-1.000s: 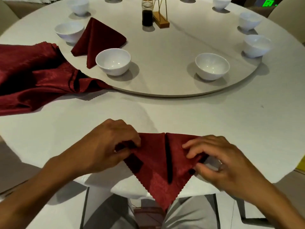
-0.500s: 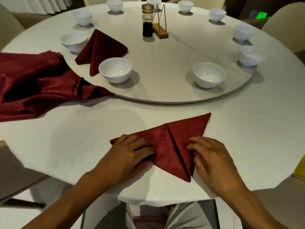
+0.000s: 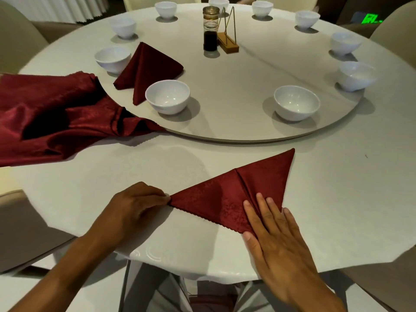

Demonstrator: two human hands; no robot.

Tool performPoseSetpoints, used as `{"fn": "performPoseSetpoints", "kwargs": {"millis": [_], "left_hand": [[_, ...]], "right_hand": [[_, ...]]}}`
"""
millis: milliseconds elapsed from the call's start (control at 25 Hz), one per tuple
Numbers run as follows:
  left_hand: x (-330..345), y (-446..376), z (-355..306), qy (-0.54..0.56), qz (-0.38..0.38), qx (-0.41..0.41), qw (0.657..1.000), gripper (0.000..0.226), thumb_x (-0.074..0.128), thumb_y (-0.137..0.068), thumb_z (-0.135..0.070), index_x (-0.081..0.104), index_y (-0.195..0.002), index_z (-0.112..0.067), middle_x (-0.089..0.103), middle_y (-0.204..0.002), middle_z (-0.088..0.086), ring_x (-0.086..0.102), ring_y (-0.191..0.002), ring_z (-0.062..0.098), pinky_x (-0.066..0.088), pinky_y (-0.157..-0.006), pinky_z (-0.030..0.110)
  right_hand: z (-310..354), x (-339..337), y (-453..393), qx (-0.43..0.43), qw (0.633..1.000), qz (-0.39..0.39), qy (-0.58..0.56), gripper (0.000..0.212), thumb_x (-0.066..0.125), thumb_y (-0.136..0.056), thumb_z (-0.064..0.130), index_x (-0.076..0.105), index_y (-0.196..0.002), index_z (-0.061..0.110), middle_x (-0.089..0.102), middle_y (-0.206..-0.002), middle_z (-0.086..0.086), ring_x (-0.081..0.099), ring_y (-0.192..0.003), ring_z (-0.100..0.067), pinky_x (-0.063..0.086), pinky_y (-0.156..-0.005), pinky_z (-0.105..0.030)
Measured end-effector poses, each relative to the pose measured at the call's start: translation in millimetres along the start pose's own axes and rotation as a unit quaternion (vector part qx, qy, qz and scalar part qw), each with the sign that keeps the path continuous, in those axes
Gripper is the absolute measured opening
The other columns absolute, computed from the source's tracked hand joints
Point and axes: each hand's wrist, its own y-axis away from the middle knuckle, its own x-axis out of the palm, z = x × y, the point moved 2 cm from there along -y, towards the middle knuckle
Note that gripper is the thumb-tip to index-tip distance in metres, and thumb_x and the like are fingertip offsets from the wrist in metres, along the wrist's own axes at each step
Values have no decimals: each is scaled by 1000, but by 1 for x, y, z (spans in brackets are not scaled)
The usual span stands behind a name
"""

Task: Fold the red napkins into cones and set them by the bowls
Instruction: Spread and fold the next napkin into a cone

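Your left hand (image 3: 137, 207) is curling its fingers and pinching the left corner of the dark red cloth napkin folded into a triangle (image 3: 227, 199), which is lying flat on the white tablecloth of the round table (image 3: 337, 199) near its front edge. Your right hand (image 3: 276, 242) is lying on the napkin's lower right corner with its fingers straight and pressing down, gripping nothing. A fold line is running down the napkin from its upper edge toward your right fingers, and the napkin's far corner is pointing up and to the right, toward the rim of the pale round turntable (image 3: 247, 136).

On that turntable, a finished red napkin cone (image 3: 146, 68) is lying between two white bowls, touching or just beside the nearer white round bowl (image 3: 167, 96) and close to the farther white bowl (image 3: 112, 59). Another white bowl on the right (image 3: 296, 102) is sitting with no napkin next to it. A heap of unfolded red napkins (image 3: 49, 115) is spreading over the table's left side, one end overlapping the turntable's edge. Near the centre a dark sauce bottle with a metal lid (image 3: 210, 28) is standing just beside a wooden-based wire stand (image 3: 227, 41). More white bowls are ringing the far edge.
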Motion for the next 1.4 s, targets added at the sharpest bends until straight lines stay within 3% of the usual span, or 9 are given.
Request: {"fn": "performPoseSetpoints", "kwargs": {"millis": [200,360,520,640,800,960,1080,1200,1400], "left_hand": [[5,-31,-25,-105,-5,4,994,37,43,-91,-40,74,-95,-20,71,-101,0,63,-90,21,48,-83,37],[43,-73,-57,37,80,36,995,55,25,-101,-41,36,-150,-18,32,-158,1,26,-147,17,19,-121,39],[58,-54,-30,-40,176,33,983,60,2,-98,-51,2,-154,-29,-2,-162,-10,-10,-149,7,-3,-122,46],[54,-73,-45,-91,157,48,982,65,-2,-100,-54,14,-157,-25,10,-163,-5,1,-151,12,-1,-123,46],[76,-109,-82,-76,117,52,989,57,13,-104,-44,9,-157,-24,2,-165,-6,-5,-150,9,-2,-122,38],[93,-108,-74,-90,150,39,984,60,7,-101,-48,3,-157,-26,-5,-164,-9,-12,-149,6,-6,-122,36],[94,-108,-73,-78,140,48,986,62,5,-100,-48,7,-157,-26,1,-164,-8,-7,-150,7,0,-122,38],[96,-107,-73,-68,135,47,987,61,7,-101,-49,8,-157,-25,5,-164,-7,-3,-150,8,3,-122,39],[100,-107,-71,-64,132,50,988,63,4,-99,-48,11,-157,-24,4,-164,-7,-5,-150,9,2,-123,40]], "right_hand": [[3,-4,1,6,999,-41,8,57,22,-99,42,41,-147,16,37,-153,-10,34,-141,-29,23,-109,-44],[2,-3,1,14,998,-50,27,62,9,-102,43,46,-144,17,41,-151,-10,39,-138,-29,24,-107,-44],[1,0,0,14,999,-42,26,56,21,-99,42,45,-145,18,40,-152,-9,39,-139,-28,25,-107,-45],[1,1,0,26,999,-24,21,61,9,-102,42,45,-144,18,40,-151,-9,39,-139,-28,25,-107,-46],[3,-2,0,4,1000,-1,2,61,10,-100,47,35,-148,20,33,-155,-6,31,-143,-26,21,-111,-43],[-11,-11,-9,42,982,-43,-181,63,4,-93,69,-5,-151,45,-11,-155,30,-8,-145,7,-9,-117,-15],[-30,-25,-58,50,987,-88,-128,61,5,-99,60,-6,-154,36,-18,-159,17,-17,-146,0,-12,-119,-25],[-45,-41,-104,94,993,-1,-65,60,13,-104,46,-2,-157,21,-11,-164,0,-13,-149,-14,-5,-122,-37],[-8,-15,-52,82,990,-68,-92,64,-15,-90,61,-30,-145,32,-33,-155,11,-30,-142,-5,-22,-115,-28]]}}
